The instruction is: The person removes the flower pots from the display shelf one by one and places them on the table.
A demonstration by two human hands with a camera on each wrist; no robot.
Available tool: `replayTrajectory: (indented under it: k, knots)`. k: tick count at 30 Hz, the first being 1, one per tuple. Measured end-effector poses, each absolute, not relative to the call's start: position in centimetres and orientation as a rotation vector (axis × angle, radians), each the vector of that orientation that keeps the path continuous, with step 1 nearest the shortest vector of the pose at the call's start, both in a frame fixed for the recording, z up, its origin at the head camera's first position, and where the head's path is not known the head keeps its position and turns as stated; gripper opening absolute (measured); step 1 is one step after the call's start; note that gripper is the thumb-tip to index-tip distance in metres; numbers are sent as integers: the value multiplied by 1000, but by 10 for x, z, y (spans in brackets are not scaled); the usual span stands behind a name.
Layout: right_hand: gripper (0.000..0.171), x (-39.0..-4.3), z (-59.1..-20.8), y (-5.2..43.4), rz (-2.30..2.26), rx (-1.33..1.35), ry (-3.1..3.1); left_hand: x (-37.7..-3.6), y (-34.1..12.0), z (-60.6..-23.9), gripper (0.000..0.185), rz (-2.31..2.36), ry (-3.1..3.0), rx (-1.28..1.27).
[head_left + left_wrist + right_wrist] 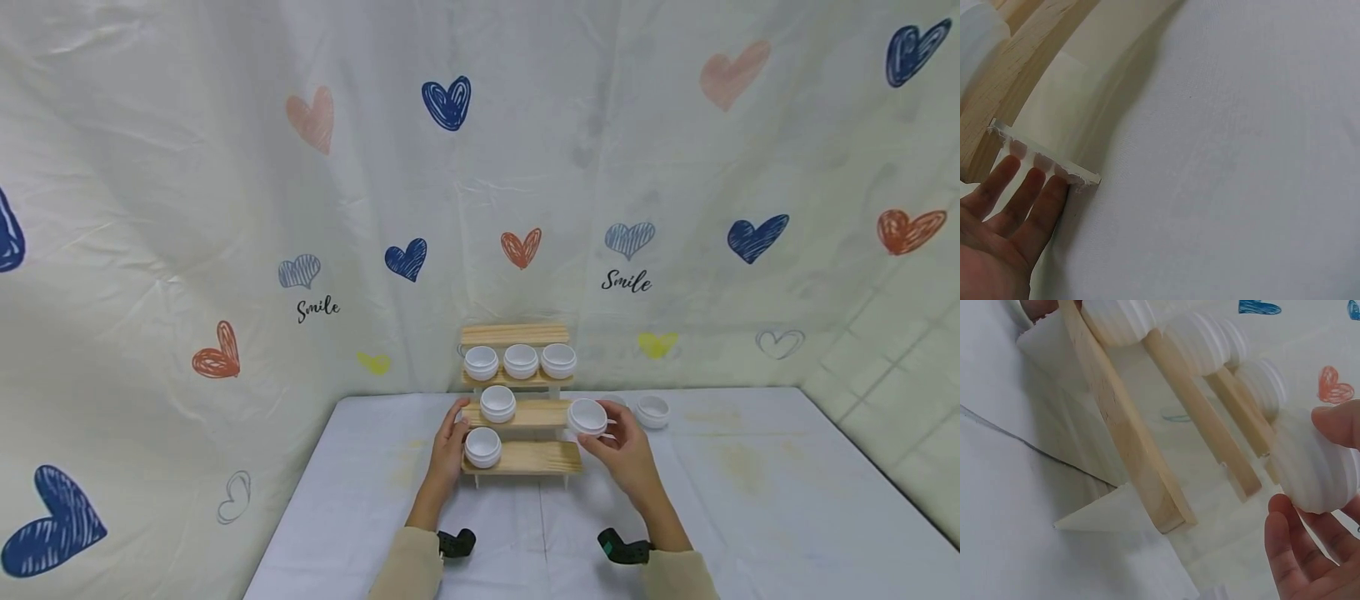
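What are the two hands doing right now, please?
Left hand: open, straight fingers against the wooden rack's left end.
Right hand: holding a white jar.

**Hidden and cut off**

Left wrist view: left hand [1004,231] cropped at bottom-left corner, thumb out of frame; wooden rack [1019,75] seen only as a slice. Right wrist view: right hand [1316,537] cropped at right edge; held white jar [1313,465] blurred, partly covered by fingers.
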State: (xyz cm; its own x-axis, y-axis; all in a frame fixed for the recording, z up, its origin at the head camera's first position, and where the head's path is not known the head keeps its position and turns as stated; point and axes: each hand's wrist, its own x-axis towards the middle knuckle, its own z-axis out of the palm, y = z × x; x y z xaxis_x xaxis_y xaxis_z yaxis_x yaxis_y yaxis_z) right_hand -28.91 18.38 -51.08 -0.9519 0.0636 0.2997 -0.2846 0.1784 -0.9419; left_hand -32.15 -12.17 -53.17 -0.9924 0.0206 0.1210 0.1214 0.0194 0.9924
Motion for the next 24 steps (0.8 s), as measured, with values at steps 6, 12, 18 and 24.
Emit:
replayTrajectory:
  k: [6, 12, 18, 24]
  knots:
    - [66, -291, -516, 191, 1822, 208, -2186, -321, -121, -533, 42, -2142, -2170, -164]
    - [68, -292, -520, 195, 1805, 184, -2212, -321, -121, -532, 45, -2098, -2187, -162]
    - [69, -294, -523, 199, 1780, 139, -2240, -321, -121, -530, 45, -2111, -2185, -172]
    - [67, -295, -526, 202, 1762, 86, -2270, -322, -121, -533, 43, -2108, -2172, -182]
